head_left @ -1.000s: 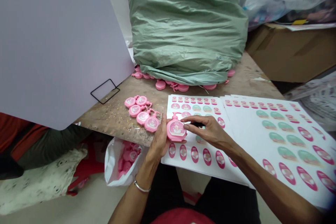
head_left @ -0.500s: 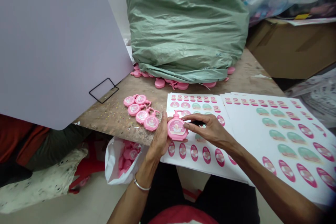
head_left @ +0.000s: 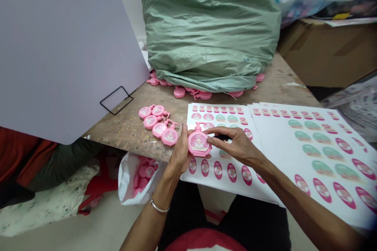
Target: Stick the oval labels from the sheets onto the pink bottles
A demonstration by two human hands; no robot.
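Note:
My left hand (head_left: 178,151) is wrapped round a pink toy pump bottle (head_left: 193,153) from its left side and from below. The bottle stands upright with its pump at the top, and a label with a pale picture covers its front. My right hand (head_left: 232,141) has a small black tool (head_left: 222,137) between its fingers; its kind is hidden. The right fingertips touch the right edge of the bottle's label. Behind and below the hands lies a sticker sheet (head_left: 218,153) with oval and green stickers. Several labelled pink bottles (head_left: 170,137) lie left of my left hand.
A green sack (head_left: 209,27) stands at the back with pink bottles around its base. More sticker sheets (head_left: 273,157) lie right. A white bag (head_left: 125,188) of pink bottles is below the table's front edge. A large pale board (head_left: 64,47) blocks the left; another person's legs (head_left: 64,164) show beneath.
Almost nothing differs. Both hands keep the same hold on the bottle and the black tool, with my right fingertips still at the label; the view has shifted very slightly.

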